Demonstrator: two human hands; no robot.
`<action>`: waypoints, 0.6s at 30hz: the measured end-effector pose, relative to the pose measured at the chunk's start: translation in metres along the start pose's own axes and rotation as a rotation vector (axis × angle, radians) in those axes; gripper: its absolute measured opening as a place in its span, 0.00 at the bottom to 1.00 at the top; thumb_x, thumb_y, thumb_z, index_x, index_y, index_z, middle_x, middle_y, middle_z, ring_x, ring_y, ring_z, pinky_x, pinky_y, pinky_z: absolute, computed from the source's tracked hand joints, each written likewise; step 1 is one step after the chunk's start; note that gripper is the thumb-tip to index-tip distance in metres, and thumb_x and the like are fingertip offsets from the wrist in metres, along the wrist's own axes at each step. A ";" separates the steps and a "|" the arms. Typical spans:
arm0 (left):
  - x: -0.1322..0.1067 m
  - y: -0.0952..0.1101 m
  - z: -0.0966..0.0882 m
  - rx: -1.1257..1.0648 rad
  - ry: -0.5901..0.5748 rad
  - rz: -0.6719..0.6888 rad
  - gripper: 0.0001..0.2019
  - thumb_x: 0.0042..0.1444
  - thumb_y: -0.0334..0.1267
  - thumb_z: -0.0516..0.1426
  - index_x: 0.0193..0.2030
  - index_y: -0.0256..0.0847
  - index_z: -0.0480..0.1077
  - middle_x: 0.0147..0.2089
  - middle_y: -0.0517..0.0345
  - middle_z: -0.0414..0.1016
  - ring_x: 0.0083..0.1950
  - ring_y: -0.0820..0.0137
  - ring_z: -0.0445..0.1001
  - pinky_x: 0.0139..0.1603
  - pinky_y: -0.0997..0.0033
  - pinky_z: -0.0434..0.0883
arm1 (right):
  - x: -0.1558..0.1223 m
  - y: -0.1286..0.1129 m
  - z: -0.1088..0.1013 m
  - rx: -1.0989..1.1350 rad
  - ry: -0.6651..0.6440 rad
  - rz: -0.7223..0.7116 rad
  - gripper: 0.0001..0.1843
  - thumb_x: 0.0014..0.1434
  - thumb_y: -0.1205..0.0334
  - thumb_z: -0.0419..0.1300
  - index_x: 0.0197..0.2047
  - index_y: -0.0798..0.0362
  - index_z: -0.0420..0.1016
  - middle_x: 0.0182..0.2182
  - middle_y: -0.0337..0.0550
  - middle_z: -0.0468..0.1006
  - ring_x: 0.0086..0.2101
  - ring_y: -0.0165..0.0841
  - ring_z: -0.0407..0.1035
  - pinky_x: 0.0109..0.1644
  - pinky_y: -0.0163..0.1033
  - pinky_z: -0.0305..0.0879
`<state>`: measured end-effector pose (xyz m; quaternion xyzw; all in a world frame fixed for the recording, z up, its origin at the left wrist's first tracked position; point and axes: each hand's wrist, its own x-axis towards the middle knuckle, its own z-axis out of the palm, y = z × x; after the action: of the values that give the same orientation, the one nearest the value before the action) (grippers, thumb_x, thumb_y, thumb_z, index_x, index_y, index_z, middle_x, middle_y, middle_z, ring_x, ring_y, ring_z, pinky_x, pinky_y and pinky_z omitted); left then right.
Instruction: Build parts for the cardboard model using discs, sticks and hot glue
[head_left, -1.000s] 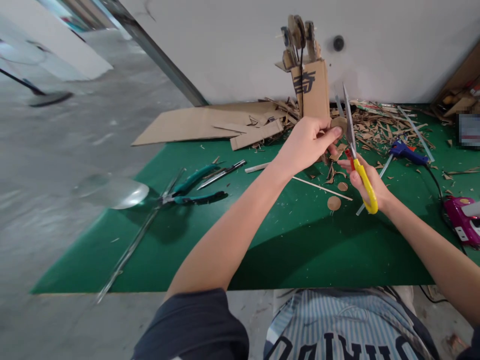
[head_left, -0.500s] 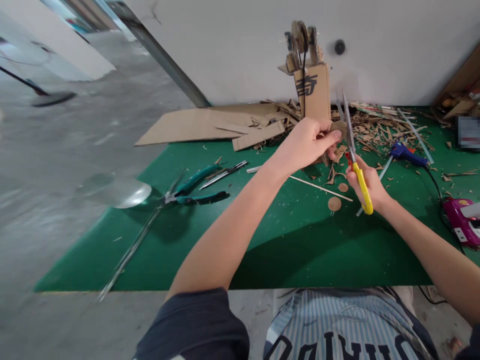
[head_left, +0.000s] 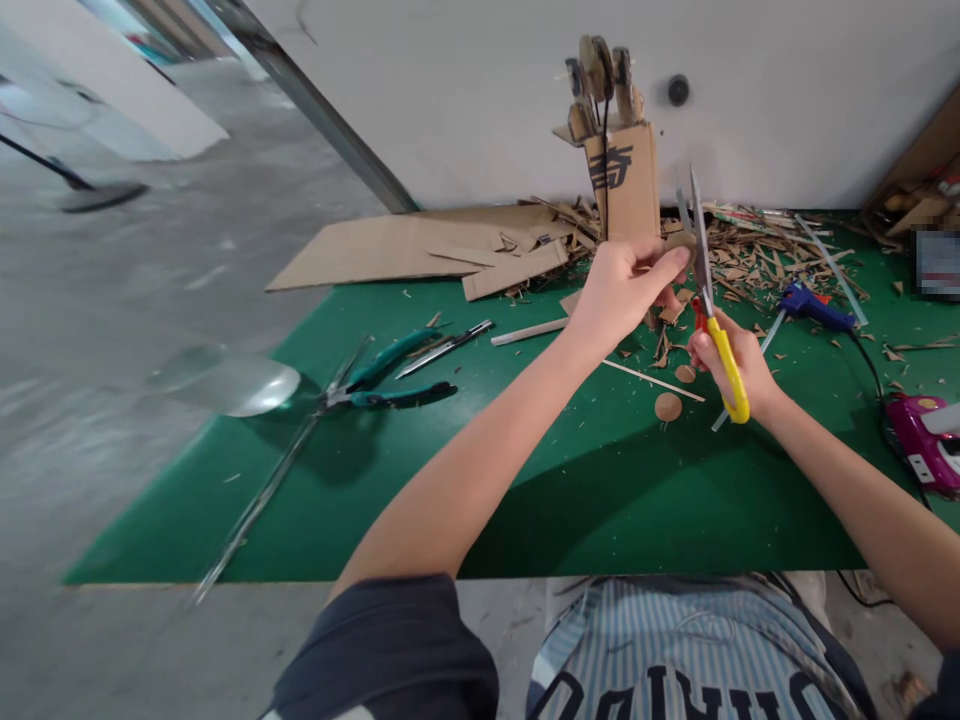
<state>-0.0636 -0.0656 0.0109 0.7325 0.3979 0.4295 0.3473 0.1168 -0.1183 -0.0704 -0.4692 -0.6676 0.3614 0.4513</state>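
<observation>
Between the thumb and fingers of my left hand (head_left: 634, 283) is a small piece of cardboard (head_left: 679, 241). My right hand (head_left: 731, 362) is closed around the yellow and red handles of a pair of scissors (head_left: 702, 250). The blades point up and away, parted a little, beside the edge of the cardboard piece. Below my hands, a larger cardboard disc (head_left: 668, 406) and a smaller cardboard disc (head_left: 685, 373) lie flat on the green tabletop (head_left: 570, 450). A thin stick (head_left: 652, 378) lies left of them.
A cardboard model (head_left: 630, 180) stands against the wall, with cardboard scraps (head_left: 757, 255) heaped beside it. Pliers (head_left: 375, 385), a utility knife (head_left: 444, 349) and a cardboard sheet (head_left: 397, 245) lie to the left. At right are a blue glue gun (head_left: 817, 306) and a purple device (head_left: 922, 440).
My left hand has shifted slightly right and the cardboard piece has turned in its fingers, showing more edge-on. The scissors have moved a little up beside it.
</observation>
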 end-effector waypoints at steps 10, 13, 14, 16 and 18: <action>0.000 0.012 -0.013 0.098 -0.047 -0.030 0.15 0.67 0.36 0.57 0.27 0.41 0.65 0.24 0.60 0.72 0.26 0.73 0.74 0.30 0.74 0.70 | 0.002 -0.012 -0.006 -0.090 -0.069 -0.060 0.44 0.57 0.25 0.57 0.57 0.56 0.78 0.50 0.57 0.80 0.51 0.49 0.77 0.51 0.50 0.74; 0.001 0.013 -0.014 0.093 -0.075 -0.043 0.16 0.67 0.37 0.58 0.26 0.41 0.64 0.23 0.60 0.72 0.26 0.73 0.75 0.29 0.74 0.68 | 0.002 -0.011 -0.007 -0.078 -0.106 -0.062 0.44 0.58 0.25 0.56 0.59 0.54 0.76 0.51 0.57 0.80 0.56 0.51 0.75 0.54 0.51 0.74; 0.001 0.012 -0.014 0.087 -0.082 -0.043 0.16 0.67 0.38 0.58 0.26 0.41 0.64 0.23 0.60 0.72 0.26 0.72 0.75 0.29 0.74 0.68 | 0.002 -0.011 -0.007 -0.079 -0.110 -0.068 0.45 0.58 0.25 0.55 0.62 0.55 0.74 0.50 0.56 0.80 0.57 0.51 0.74 0.54 0.51 0.74; 0.001 0.013 -0.015 0.077 -0.094 -0.038 0.16 0.67 0.39 0.58 0.26 0.41 0.65 0.22 0.60 0.72 0.27 0.71 0.76 0.30 0.73 0.68 | 0.001 -0.009 -0.008 -0.092 -0.118 -0.092 0.48 0.59 0.25 0.55 0.66 0.55 0.70 0.50 0.56 0.80 0.57 0.50 0.74 0.54 0.50 0.74; 0.001 0.014 -0.018 0.076 -0.114 -0.029 0.15 0.66 0.39 0.58 0.27 0.41 0.65 0.22 0.60 0.72 0.27 0.70 0.76 0.30 0.73 0.68 | 0.000 -0.007 -0.008 -0.120 -0.122 -0.107 0.49 0.60 0.25 0.54 0.69 0.56 0.66 0.49 0.55 0.80 0.55 0.50 0.76 0.53 0.50 0.74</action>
<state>-0.0753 -0.0682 0.0300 0.7625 0.4041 0.3667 0.3476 0.1222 -0.1198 -0.0613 -0.4362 -0.7382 0.3242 0.3996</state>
